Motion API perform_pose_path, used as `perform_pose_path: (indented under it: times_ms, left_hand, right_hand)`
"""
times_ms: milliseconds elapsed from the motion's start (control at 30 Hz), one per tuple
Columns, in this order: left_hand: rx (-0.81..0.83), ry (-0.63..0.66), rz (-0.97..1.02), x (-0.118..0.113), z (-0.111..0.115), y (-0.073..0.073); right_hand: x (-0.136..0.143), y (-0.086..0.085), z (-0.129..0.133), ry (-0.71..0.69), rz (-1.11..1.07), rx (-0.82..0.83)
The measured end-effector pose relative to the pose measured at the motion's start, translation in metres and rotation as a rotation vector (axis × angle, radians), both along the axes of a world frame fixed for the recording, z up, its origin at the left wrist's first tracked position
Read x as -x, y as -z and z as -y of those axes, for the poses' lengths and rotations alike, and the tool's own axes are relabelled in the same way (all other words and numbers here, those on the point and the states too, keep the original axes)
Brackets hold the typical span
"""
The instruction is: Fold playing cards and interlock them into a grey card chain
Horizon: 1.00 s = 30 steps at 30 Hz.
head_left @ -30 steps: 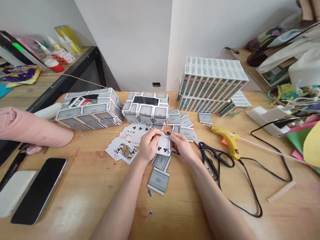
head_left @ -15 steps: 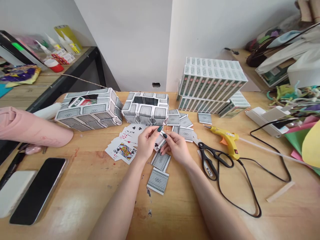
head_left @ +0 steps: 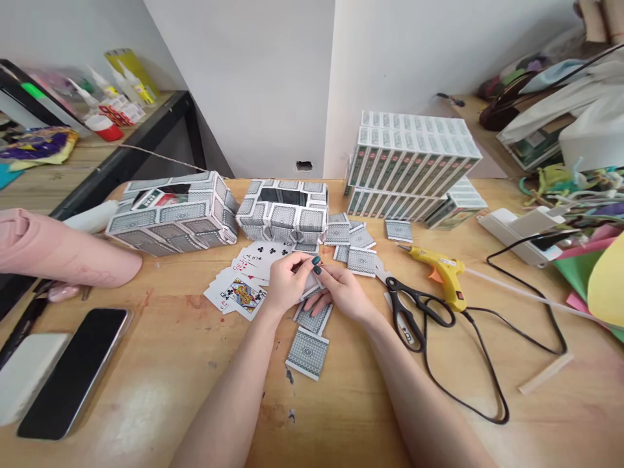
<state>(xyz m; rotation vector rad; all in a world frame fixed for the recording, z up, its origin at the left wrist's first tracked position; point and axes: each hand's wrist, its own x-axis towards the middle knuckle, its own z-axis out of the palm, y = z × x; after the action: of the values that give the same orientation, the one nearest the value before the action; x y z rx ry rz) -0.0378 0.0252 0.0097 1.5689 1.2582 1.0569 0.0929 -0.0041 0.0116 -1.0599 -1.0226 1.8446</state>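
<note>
White paper playing card (head_left: 312, 284): pips now hidden from me; left hand (head_left: 286, 281) and right hand (head_left: 347, 291) pinch it, folding apparently advancing.

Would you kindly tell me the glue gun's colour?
The glue gun is yellow, its trigger orange (head view).

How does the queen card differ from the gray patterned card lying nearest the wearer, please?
Facing: the queen card lies face up, while the gray card shows its back. Color: the queen card bears a multicolored figure; the gray card is gray and white. Place: the queen card overlaps other face-up cards; the gray card lies nearer the wearer. Neither is held.
</note>
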Motion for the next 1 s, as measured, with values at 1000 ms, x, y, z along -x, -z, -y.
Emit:
perform_pose_path:
  times_ms: [1000]
  left_hand:
    - [0.045, -0.168, 0.243, 0.001, -0.003, 0.0]
  right_hand:
    - [0.01, 0.012, 0.0, 0.304, -0.013, -0.117]
